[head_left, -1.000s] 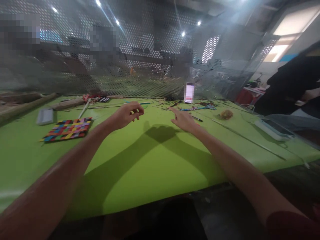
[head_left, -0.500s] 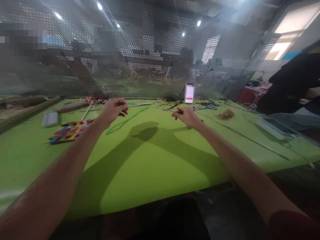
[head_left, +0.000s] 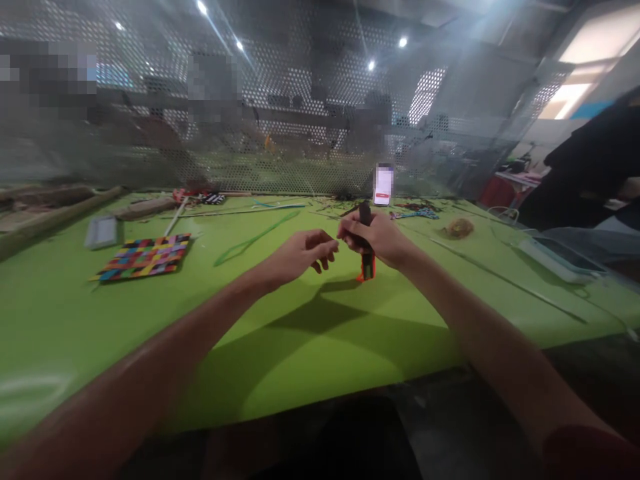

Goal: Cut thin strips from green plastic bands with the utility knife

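My right hand (head_left: 377,237) is closed around a black and orange tool (head_left: 368,265), whose exact kind I cannot make out. The tool stands roughly upright, its dark end above the fist and its orange end below, close to the green table (head_left: 280,373). Just to the left, my left hand (head_left: 313,250) hovers with bent fingers a little apart and nothing visible in them. Its fingertips come near the right hand's fingers. Behind the left hand lies a thin green strip loop (head_left: 257,238).
A colourful woven mat (head_left: 145,257) and a pale box (head_left: 101,232) lie left. A phone (head_left: 383,185) stands against the perforated screen (head_left: 310,147). Rightward are blue-patterned scissors (head_left: 423,213), a tan bundle (head_left: 459,229), a long thin stick (head_left: 510,280) and a white tray (head_left: 560,259). A person in dark clothes (head_left: 590,160) is far right.
My left hand has moved right and toward me, close to the right hand. In my right hand the tool now shows upright, with its orange end visible. The view has shifted slightly.
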`<state>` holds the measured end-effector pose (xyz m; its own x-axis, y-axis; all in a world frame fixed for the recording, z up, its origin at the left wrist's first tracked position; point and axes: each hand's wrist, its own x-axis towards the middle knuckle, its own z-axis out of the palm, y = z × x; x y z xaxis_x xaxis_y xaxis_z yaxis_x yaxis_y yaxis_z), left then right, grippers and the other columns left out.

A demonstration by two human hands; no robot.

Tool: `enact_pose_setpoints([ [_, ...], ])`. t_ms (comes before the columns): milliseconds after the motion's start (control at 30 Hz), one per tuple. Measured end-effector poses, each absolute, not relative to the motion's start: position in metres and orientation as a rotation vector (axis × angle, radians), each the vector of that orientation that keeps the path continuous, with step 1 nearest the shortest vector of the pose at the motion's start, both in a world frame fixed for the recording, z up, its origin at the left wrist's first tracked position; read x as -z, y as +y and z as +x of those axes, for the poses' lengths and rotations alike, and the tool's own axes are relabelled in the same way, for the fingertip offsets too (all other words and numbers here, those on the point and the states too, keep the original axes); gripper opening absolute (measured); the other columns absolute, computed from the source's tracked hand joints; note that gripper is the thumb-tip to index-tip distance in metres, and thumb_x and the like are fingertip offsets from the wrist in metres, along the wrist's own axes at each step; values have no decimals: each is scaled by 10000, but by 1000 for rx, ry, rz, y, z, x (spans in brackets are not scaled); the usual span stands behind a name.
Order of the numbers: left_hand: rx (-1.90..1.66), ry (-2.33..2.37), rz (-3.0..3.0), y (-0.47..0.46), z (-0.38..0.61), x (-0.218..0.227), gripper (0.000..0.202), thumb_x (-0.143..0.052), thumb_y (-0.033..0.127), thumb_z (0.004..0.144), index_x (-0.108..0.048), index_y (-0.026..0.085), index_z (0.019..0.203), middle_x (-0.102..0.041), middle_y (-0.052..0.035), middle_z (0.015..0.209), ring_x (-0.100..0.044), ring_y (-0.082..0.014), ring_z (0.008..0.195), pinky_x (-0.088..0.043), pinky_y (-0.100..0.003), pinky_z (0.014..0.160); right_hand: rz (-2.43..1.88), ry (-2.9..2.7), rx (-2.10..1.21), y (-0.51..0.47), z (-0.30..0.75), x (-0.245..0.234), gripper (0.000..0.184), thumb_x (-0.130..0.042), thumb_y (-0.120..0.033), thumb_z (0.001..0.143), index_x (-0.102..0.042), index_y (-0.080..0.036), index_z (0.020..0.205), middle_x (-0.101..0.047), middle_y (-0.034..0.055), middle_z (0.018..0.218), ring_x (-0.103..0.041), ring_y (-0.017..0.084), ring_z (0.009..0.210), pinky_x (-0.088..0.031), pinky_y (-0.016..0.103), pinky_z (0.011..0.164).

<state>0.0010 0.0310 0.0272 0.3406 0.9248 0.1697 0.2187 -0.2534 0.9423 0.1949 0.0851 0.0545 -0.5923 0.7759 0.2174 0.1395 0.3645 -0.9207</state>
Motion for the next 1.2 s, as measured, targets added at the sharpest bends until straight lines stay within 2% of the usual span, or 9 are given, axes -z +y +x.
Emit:
enact_pose_setpoints([
  [133, -1005, 766, 1448, 24, 10, -18, 288, -763, 391, 814, -662, 131, 890, -653, -28, 814, -623, -132, 724, -522, -300, 698, -677, -2131, -1248, 74, 192, -60, 380, -715, -482, 843, -658, -117, 757, -535, -21, 562, -442, 47, 472, -311, 176, 429],
  [300, -1000, 732, 1283, 23, 10, -14, 314, -836, 360, 750, -716, 114, 904, -677, -39, 814, -615, -114, 700, -495, -259, 642, -600, -2163, -1205, 72, 190, -59, 344, -743, -444, 822, -685, -108, 776, -528, -32, 540, -447, 48, 474, -330, 178, 437],
  [467, -987, 733, 1216, 23, 11, -10, 285, -849, 343, 741, -735, 118, 873, -686, -35, 794, -617, -98, 677, -471, -220, 595, -602, -2190, -1142, 72, 189, -55, 314, -724, -418, 841, -699, -107, 808, -556, -28, 562, -440, 40, 468, -326, 175, 432],
  [700, -1031, 706, 1194, 24, 15, -5, 253, -878, 300, 690, -742, 118, 803, -720, -33, 770, -605, -79, 581, -474, -216, 548, -586, -2278, -1070, 70, 187, -52, 318, -672, -432, 879, -714, -117, 871, -644, 17, 672, -582, 90, 593, -464, 206, 544],
  [800, -1030, 747, 1226, 24, 17, -2, 247, -878, 309, 681, -752, 118, 774, -736, -49, 767, -628, -95, 583, -485, -221, 537, -620, -2258, -952, 73, 185, -47, 274, -675, -390, 866, -701, -119, 901, -648, 15, 692, -570, 89, 610, -454, 208, 560],
  [933, -1019, 844, 1305, 22, 20, 2, 265, -879, 344, 668, -757, 119, 740, -728, -54, 709, -648, -118, 589, -496, -220, 517, -651, -2173, -809, 74, 183, -42, 235, -698, -351, 817, -643, -122, 812, -644, 17, 725, -556, 87, 644, -455, 212, 599],
  [1067, -1012, 890, 1419, 25, 21, 6, 317, -891, 385, 647, -741, 114, 717, -707, -40, 628, -632, -119, 532, -509, -224, 497, -675, -2226, -916, 69, 183, -44, 205, -676, -334, 831, -637, -135, 800, -633, 5, 671, -556, 88, 593, -457, 212, 570],
  [1200, -986, 984, 1485, 31, 20, 9, 303, -893, 358, 657, -720, 111, 691, -683, -23, 557, -623, -118, 483, -520, -223, 478, -679, -2271, -970, 64, 182, -46, 201, -676, -317, 836, -641, -127, 780, -620, -5, 629, -535, 73, 539, -428, 188, 513],
])
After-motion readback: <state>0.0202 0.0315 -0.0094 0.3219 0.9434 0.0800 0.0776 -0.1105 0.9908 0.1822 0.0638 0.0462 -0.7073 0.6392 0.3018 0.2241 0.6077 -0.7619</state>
